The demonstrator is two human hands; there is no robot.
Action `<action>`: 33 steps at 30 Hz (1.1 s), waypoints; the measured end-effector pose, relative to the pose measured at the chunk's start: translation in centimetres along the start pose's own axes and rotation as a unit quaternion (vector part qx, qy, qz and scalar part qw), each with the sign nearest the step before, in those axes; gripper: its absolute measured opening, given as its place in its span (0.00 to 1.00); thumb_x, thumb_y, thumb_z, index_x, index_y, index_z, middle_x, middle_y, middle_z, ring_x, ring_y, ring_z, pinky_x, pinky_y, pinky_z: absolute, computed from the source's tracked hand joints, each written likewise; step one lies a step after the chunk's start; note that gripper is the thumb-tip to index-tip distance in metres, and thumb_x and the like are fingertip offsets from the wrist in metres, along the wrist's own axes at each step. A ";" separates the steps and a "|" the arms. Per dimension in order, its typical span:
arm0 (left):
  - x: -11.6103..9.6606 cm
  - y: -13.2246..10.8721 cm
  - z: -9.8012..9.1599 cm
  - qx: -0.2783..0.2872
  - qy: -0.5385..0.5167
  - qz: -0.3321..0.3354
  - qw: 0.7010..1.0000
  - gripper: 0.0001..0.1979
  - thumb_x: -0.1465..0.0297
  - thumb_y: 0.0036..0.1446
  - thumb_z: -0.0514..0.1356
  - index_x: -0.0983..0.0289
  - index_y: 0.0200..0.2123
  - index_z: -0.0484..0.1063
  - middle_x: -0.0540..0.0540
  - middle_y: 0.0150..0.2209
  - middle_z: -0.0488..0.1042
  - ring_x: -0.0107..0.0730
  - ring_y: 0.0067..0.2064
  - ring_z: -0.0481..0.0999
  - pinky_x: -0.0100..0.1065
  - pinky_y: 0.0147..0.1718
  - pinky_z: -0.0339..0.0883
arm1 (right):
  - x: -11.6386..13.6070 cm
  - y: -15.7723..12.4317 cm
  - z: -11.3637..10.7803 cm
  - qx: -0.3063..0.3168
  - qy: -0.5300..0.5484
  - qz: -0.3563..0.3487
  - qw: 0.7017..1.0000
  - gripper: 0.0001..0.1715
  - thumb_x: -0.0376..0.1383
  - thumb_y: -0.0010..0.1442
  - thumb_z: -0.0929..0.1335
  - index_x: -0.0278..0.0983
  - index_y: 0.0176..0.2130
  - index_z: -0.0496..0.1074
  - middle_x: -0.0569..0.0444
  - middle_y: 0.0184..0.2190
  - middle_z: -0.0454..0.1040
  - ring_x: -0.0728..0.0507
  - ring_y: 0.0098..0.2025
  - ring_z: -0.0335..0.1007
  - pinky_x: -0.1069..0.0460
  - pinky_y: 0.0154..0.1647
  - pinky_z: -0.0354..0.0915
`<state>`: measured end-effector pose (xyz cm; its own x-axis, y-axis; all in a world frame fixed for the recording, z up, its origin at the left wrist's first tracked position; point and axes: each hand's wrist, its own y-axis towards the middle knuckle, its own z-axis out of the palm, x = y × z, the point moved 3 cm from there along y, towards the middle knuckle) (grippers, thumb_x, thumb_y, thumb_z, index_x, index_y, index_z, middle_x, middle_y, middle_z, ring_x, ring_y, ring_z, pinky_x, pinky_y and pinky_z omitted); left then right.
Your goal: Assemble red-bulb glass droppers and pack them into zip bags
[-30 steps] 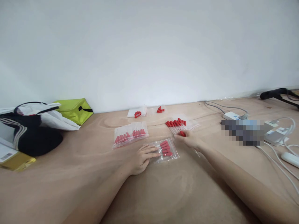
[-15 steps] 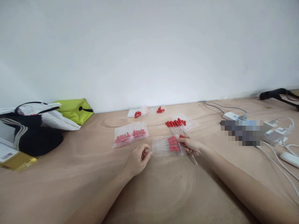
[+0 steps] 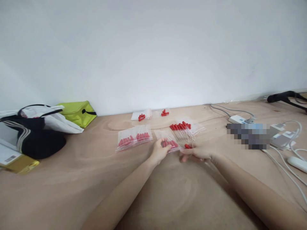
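My left hand (image 3: 160, 151) is closed on the near left side of a clear zip bag (image 3: 160, 133). Red-tipped sticks (image 3: 173, 143) show inside that bag, partly covered by my fingers. Just right of the bag is my right hand (image 3: 198, 152), its thumb and forefinger stretched towards the bag's edge. One loose red-tipped stick (image 3: 187, 146) is tucked against this hand, its tip showing above the fingers and most of its shaft hidden. Beyond the hands, a row of red-tipped white sticks (image 3: 181, 126) lies loose beside another clear bag (image 3: 196, 126).
Two filled zip bags (image 3: 127, 140) lie to the left. More bags with red pieces (image 3: 141, 117) rest by the wall. A black cap (image 3: 42, 142) and a lime-green bag (image 3: 78, 113) stand far left. A power strip (image 3: 238, 119) and white cables (image 3: 280, 161) occupy the right.
My left hand has moved right and forward and taken hold of the bag, which has turned and shifted away. My right hand has let go of the bag, its fingers spreading; the loose stick shifted with it.
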<state>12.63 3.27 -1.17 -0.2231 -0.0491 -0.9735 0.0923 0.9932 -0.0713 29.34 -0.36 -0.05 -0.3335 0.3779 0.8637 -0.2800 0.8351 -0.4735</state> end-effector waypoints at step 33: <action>0.4 -2.4 -7.7 -0.127 0.438 0.377 0.806 0.06 0.71 0.51 0.56 0.62 0.34 0.70 0.58 0.46 0.62 0.44 0.49 0.59 0.47 0.49 0.55 | 5.5 1.1 -9.8 -0.526 -0.424 -0.120 0.728 0.10 0.36 0.58 0.58 0.36 0.38 0.64 0.45 0.33 0.71 0.41 0.33 0.67 0.52 0.27 0.53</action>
<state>4.81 1.70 0.29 -0.8068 0.5611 -0.1848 0.3448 0.7012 0.6240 36.04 6.53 5.85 -0.9489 0.1607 0.2717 0.2732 0.8492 0.4518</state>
